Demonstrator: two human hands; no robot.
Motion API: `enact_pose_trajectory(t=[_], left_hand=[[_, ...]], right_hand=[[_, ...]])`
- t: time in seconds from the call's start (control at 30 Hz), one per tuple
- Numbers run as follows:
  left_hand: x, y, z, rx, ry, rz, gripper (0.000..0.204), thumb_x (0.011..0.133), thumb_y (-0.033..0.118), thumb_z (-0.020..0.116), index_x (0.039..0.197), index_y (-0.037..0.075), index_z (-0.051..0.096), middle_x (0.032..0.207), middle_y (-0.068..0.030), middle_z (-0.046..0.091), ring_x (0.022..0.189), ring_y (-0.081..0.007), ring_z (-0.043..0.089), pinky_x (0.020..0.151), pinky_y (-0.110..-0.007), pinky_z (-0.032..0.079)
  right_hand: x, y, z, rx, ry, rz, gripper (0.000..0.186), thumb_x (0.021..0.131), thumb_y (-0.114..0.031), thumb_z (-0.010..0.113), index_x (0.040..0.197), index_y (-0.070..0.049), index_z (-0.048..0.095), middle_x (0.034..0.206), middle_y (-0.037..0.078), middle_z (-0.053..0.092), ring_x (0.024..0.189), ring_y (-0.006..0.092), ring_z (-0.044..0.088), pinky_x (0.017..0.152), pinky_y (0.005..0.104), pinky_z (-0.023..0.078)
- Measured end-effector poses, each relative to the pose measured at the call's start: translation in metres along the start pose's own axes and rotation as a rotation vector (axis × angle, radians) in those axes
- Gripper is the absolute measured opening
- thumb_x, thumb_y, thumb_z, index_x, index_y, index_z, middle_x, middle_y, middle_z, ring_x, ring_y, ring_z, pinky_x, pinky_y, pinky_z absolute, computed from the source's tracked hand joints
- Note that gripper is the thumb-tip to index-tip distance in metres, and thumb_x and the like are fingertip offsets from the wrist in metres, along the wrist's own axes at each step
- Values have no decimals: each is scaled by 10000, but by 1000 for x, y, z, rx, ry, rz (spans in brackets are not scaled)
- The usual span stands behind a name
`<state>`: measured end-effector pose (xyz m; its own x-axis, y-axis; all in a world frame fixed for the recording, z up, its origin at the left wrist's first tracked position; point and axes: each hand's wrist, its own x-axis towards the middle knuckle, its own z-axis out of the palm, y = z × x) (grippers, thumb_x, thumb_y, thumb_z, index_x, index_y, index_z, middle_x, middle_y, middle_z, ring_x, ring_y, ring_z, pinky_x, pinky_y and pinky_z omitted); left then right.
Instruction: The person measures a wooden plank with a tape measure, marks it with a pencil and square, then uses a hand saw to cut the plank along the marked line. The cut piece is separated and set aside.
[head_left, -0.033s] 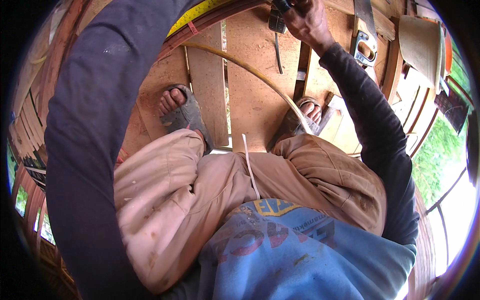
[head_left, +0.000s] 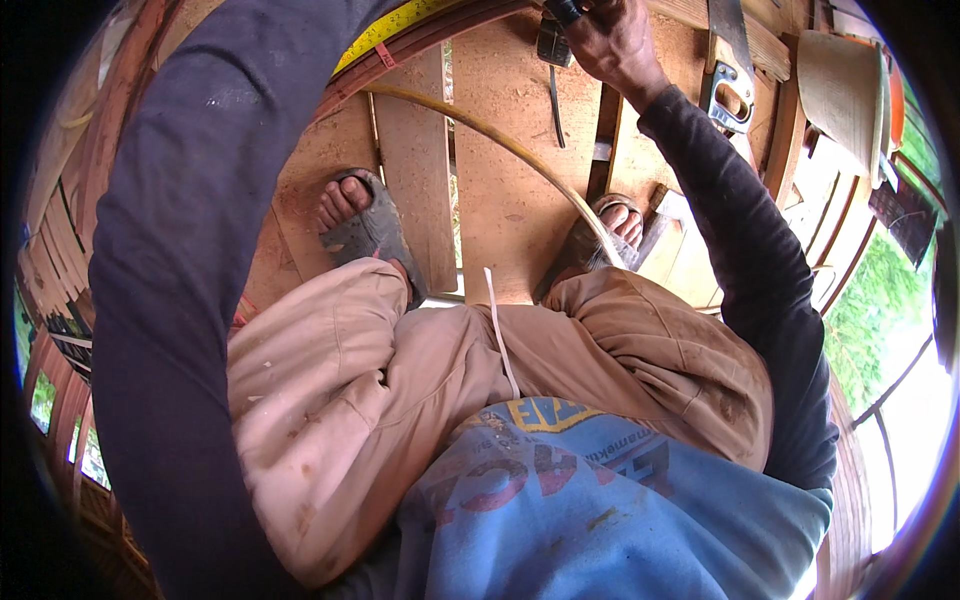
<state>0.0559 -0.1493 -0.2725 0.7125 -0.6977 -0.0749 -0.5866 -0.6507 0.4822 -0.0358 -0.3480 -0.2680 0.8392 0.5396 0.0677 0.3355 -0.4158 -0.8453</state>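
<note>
At the top edge my right hand (head_left: pixel 612 50) is closed, its fingers bent around a dark object (head_left: pixel 565 10) that the frame cuts off. Just below it hangs a black case-like thing (head_left: pixel 553 45) with a narrow strap dangling from it. A yellow measuring tape blade (head_left: pixel 405 22) lies along a reddish-brown wooden strip (head_left: pixel 400 58), which curves across the upper left. My left arm (head_left: pixel 200 180) reaches up past the top edge, so the left hand is out of sight.
A handsaw (head_left: pixel 730 98) with a pale handle lies right of my right hand. My sandalled feet stand on wide planks (head_left: pixel 510 200) with gaps between them. A yellowish hose or cable (head_left: pixel 490 130) arcs across to the right foot. A pale curved panel (head_left: pixel 840 95) stands at the upper right.
</note>
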Motion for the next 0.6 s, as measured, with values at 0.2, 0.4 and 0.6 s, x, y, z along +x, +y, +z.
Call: enact_pose_trajectory(t=[0.2, 0.4, 0.6], left_hand=[[3, -9, 3, -5, 15, 32, 74, 704, 148, 680, 719, 81, 709, 743, -162, 703, 728, -325, 709, 652, -436, 534], [3, -7, 3, 2, 14, 20, 77, 724, 150, 671, 724, 82, 708, 753, -164, 703, 735, -328, 709, 654, -439, 533], [3, -6, 1, 27, 17, 24, 81, 735, 153, 665, 730, 84, 707, 763, -163, 705, 738, -331, 706, 661, -437, 533]], right_hand=[[0, 17, 4, 70, 32, -23, 481, 833, -199, 859, 1229, -30, 644, 1012, 104, 696, 929, 219, 668, 819, 361, 525], [4, 22, -3, -178, 15, -159, 522, 814, -225, 876, 1245, -49, 642, 1017, 122, 684, 890, 253, 662, 784, 378, 522], [1, 17, -1, -10, 30, -28, 529, 815, -237, 875, 1252, -55, 638, 1035, 134, 680, 913, 280, 666, 802, 398, 519]])
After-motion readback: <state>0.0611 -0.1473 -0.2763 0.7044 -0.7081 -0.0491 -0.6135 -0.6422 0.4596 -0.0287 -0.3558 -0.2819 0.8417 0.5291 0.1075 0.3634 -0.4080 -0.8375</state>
